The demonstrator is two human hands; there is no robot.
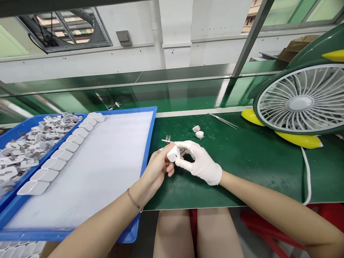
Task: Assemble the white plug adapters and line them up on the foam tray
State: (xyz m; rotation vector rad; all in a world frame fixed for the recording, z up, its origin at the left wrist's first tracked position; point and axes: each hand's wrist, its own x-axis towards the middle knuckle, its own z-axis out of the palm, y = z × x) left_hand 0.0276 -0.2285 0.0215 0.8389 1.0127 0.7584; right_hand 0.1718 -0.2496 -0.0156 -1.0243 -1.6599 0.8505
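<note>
above the green table (255, 172), right of the blue tray (107, 161) — left hand (158, 166) and gloved right hand (200, 163), fingers of both closed around the white housing (173, 154); tweezers (222, 120) lie beyond.

green fan (299, 103), right | red stool (255, 221), lower right | grey wall plate (124, 38)

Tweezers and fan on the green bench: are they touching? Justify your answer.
Apart. The head view shows a strip of green bench between the tweezers and the nearest yellow foot of the fan.
</note>
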